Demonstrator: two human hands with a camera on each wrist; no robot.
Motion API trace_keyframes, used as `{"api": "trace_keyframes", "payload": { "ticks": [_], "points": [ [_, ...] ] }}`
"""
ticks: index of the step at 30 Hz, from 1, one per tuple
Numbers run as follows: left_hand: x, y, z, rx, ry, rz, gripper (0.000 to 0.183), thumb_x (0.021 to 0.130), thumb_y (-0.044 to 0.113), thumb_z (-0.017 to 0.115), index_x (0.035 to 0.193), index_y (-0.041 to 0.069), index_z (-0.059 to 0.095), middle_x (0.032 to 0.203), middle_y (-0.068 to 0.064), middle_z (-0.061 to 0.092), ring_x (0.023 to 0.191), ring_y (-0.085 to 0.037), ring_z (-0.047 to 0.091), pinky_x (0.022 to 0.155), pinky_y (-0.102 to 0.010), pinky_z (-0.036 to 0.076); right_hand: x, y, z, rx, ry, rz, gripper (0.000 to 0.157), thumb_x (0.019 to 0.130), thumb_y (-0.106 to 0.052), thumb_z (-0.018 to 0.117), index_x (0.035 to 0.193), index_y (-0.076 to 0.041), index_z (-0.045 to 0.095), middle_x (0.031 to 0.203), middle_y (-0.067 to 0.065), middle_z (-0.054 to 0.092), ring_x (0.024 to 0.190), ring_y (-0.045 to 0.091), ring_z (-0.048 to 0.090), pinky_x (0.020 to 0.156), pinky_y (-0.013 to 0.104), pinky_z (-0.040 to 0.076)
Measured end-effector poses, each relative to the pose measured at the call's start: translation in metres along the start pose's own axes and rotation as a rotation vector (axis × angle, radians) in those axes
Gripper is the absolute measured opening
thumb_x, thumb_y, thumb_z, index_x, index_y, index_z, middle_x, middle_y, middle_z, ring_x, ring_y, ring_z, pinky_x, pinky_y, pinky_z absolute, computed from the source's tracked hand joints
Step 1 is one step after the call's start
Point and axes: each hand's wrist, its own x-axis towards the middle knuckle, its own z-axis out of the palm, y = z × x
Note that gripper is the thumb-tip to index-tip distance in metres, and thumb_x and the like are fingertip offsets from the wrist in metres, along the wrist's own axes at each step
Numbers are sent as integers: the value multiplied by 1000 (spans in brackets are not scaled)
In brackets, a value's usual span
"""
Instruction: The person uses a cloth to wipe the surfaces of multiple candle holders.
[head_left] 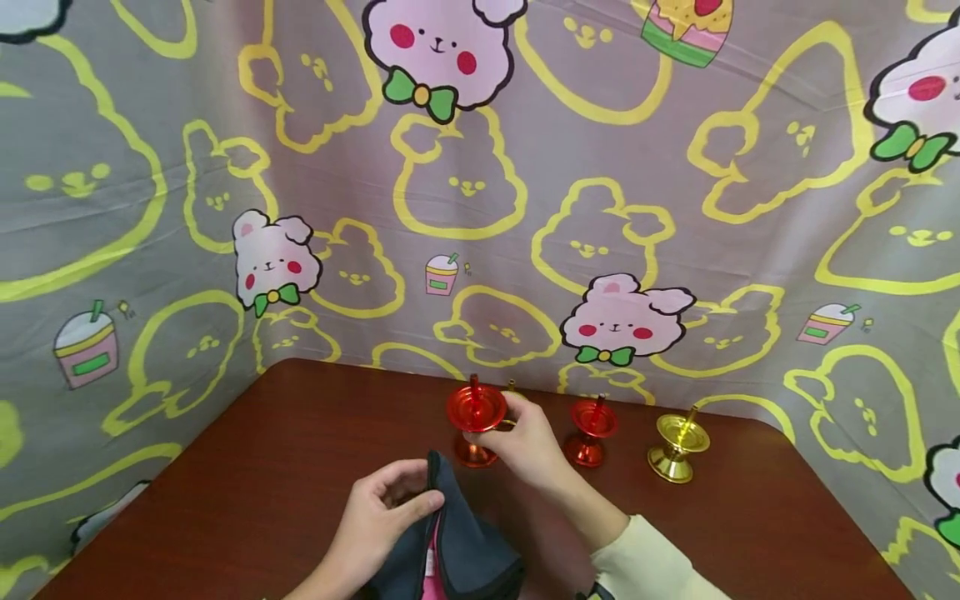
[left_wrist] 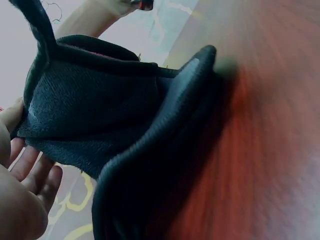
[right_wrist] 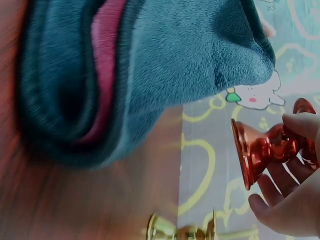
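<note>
My left hand (head_left: 386, 508) pinches the upper corner of a folded dark grey cloth (head_left: 476, 542) between thumb and fingers. A pink inner layer (right_wrist: 105, 65) shows between its folds in the right wrist view. My right hand (head_left: 528, 442) grips a shiny red candle holder (head_left: 476, 410) by its stem, below the dish. The holder is upright, with a flared base and a thin spike in its dish. In the right wrist view, thumb and fingers wrap the red metal (right_wrist: 270, 147) near its upper end.
Right of my right hand stand another red candle holder (head_left: 592, 425) and a gold one (head_left: 677, 446). Behind that hand a further gold holder (head_left: 512, 385) is mostly hidden. The brown table (head_left: 300, 450) meets a patterned cloth backdrop (head_left: 480, 325) at its back edge.
</note>
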Motion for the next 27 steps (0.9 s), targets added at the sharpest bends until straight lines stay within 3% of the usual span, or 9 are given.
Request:
{"api": "trace_keyframes", "payload": {
  "ticks": [7,15,18,22,27],
  "points": [
    [-11,-7,-17,-66,45,-70,35,89,10,76,118,-7,66,104,-14,71,92,-16,69,79,-26,55,30,6,40,-105,33,-23,40,78,-9,86,113,-3,68,103,7,72,94,23,65,85,40,55],
    [-15,-14,-34,20,72,-116,30,93,18,73,111,-6,69,92,-8,69,83,-14,69,74,-26,55,57,34,64,-177,94,8,40,74,-4,87,105,1,62,97,11,70,89,26,65,85,42,54],
    [-16,-14,-39,44,35,-136,26,93,21,74,103,-3,70,85,-6,68,74,-16,66,68,-27,54,64,47,67,-208,127,8,41,72,-2,87,104,3,63,96,13,70,90,29,65,84,42,53],
    [-17,-14,-47,61,-66,-158,24,91,19,75,99,-2,69,77,-4,67,65,-17,60,61,-30,52,69,56,70,-239,139,24,42,71,-2,87,105,5,63,97,15,70,91,32,64,85,45,53],
    [-18,-16,-58,96,-162,-194,35,93,15,71,119,-7,63,68,-7,67,61,-21,64,57,-32,52,72,59,76,-255,123,73,44,72,-2,87,108,5,63,100,15,69,96,33,64,88,46,52]
  ]
}}
